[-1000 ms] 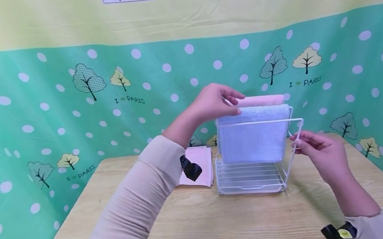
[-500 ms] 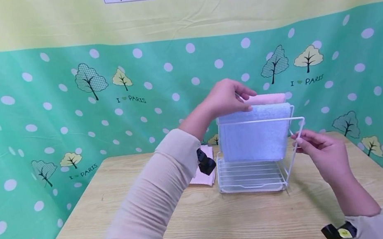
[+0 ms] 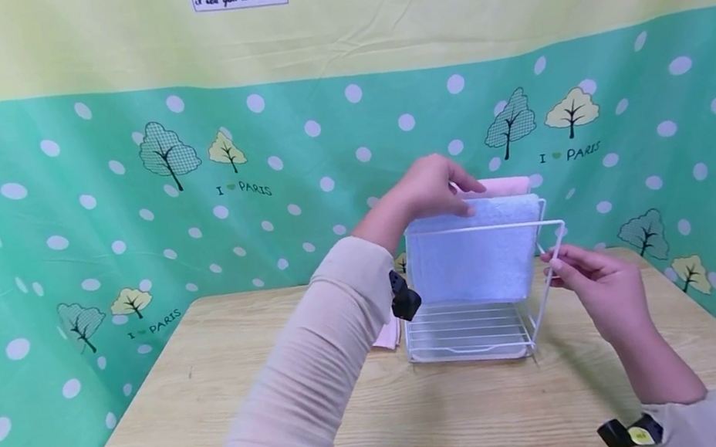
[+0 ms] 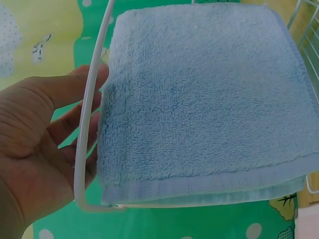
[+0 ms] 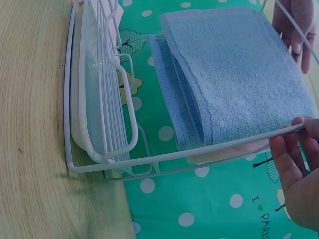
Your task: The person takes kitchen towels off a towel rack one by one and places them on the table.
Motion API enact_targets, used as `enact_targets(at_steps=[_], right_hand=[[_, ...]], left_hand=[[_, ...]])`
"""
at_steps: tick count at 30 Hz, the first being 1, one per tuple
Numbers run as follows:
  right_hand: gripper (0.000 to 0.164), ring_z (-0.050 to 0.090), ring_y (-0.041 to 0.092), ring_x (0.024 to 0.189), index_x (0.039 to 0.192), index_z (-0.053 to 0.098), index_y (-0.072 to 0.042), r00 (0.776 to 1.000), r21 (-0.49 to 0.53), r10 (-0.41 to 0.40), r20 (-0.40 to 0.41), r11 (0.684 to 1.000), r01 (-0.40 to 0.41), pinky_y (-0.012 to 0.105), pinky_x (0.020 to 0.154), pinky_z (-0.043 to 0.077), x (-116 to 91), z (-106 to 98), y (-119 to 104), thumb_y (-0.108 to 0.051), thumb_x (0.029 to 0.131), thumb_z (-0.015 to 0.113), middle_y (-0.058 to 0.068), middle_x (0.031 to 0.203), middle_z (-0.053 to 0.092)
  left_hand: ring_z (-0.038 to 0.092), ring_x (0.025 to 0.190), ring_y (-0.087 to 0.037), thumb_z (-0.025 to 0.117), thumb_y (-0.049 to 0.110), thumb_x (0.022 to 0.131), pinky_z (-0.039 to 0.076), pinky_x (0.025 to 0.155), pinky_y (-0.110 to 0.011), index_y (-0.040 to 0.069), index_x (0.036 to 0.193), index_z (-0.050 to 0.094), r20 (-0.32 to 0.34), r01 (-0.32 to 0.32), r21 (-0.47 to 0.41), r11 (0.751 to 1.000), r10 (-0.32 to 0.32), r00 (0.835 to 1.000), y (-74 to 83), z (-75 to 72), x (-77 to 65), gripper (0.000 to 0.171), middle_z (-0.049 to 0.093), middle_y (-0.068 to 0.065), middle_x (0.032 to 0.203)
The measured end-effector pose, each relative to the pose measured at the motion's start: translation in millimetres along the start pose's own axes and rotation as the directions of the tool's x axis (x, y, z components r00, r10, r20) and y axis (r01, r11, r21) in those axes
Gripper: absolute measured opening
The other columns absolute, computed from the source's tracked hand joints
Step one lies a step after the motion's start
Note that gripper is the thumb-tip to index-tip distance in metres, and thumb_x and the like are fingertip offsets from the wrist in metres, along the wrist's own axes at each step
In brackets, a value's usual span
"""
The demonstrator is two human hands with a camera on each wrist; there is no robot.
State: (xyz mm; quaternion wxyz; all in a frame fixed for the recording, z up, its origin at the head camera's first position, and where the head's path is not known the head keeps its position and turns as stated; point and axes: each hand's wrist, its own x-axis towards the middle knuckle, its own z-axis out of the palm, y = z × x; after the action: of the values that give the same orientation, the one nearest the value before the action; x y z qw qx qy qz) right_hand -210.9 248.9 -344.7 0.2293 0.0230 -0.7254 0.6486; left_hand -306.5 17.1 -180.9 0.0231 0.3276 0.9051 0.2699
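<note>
A folded pale blue towel (image 3: 470,268) hangs over a bar of a white wire rack (image 3: 543,310). My left hand (image 3: 430,188) is at the top fold of this towel, thumb by the near side and fingers over the top. In the left wrist view, the fingers of the left hand (image 4: 55,124) lie relaxed beside the towel's edge, partly behind a white bar. My right hand (image 3: 611,293) pinches the rack's right side bar between thumb and fingers, as the right wrist view also shows. A pink towel (image 3: 508,186) hangs behind the blue one, mostly hidden.
A pink folded cloth (image 3: 387,334) lies on the wooden table (image 3: 215,387) left of the rack, largely covered by my left sleeve. A pale tray (image 5: 84,104) sits under the wire shelf at the rack's base. A green and yellow curtain (image 3: 317,144) surrounds the table.
My left hand has slid right along the top of the blue towel, and its sleeve now covers more of the pink cloth. The right hand and rack have stayed put.
</note>
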Motion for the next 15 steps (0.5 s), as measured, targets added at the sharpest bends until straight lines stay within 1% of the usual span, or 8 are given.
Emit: enact_targets(at_steps=[3, 6, 10, 15], right_hand=[[0.032, 0.067, 0.007, 0.087, 0.121, 0.068, -0.002, 1.0, -0.008, -0.009, 0.004, 1.0, 0.009, 0.019, 0.075, 0.055, 0, 0, 0, -0.015, 0.091, 0.07, -0.008, 0.099, 0.072], [0.032, 0.067, 0.007, 0.086, 0.121, 0.068, -0.003, 1.0, -0.008, -0.009, 0.008, 1.0, 0.009, 0.018, 0.074, 0.054, 0, -1, 1, -0.014, 0.092, 0.069, -0.008, 0.099, 0.072], [0.032, 0.068, 0.007, 0.085, 0.122, 0.067, -0.002, 1.0, -0.016, -0.012, 0.002, 1.0, 0.012, 0.018, 0.074, 0.054, 0, -1, 3, -0.013, 0.092, 0.068, -0.009, 0.098, 0.072], [0.032, 0.067, 0.007, 0.085, 0.122, 0.067, -0.002, 1.0, -0.022, -0.01, -0.006, 1.0, 0.01, 0.019, 0.074, 0.054, 0, -1, 4, -0.013, 0.092, 0.068, -0.009, 0.098, 0.072]], left_hand=[[0.058, 0.11, -0.012, 0.08, 0.012, 0.082, 0.048, 0.086, -0.021, 0.02, 0.119, 0.072, 0.031, -0.006, 0.01, 1.0, 0.006, 1.0, -2.0, 0.0, 1.3, 0.039, 0.068, 0.006, 0.119], [0.058, 0.113, -0.011, 0.08, 0.012, 0.082, 0.047, 0.09, -0.02, 0.02, 0.122, 0.07, 0.068, -0.015, 0.018, 1.0, 0.014, 0.998, -5.2, -0.3, 3.0, 0.042, 0.067, 0.006, 0.122], [0.059, 0.11, -0.007, 0.079, 0.014, 0.083, 0.046, 0.091, -0.019, 0.021, 0.123, 0.07, 0.106, -0.007, 0.015, 1.0, 0.005, 0.994, -7.8, 1.1, 6.3, 0.042, 0.067, 0.007, 0.121], [0.059, 0.104, -0.006, 0.077, 0.017, 0.086, 0.046, 0.087, -0.018, 0.019, 0.125, 0.068, 0.128, -0.026, 0.023, 0.999, 0.023, 0.992, -7.4, 5.9, 11.1, 0.04, 0.069, 0.004, 0.117]])
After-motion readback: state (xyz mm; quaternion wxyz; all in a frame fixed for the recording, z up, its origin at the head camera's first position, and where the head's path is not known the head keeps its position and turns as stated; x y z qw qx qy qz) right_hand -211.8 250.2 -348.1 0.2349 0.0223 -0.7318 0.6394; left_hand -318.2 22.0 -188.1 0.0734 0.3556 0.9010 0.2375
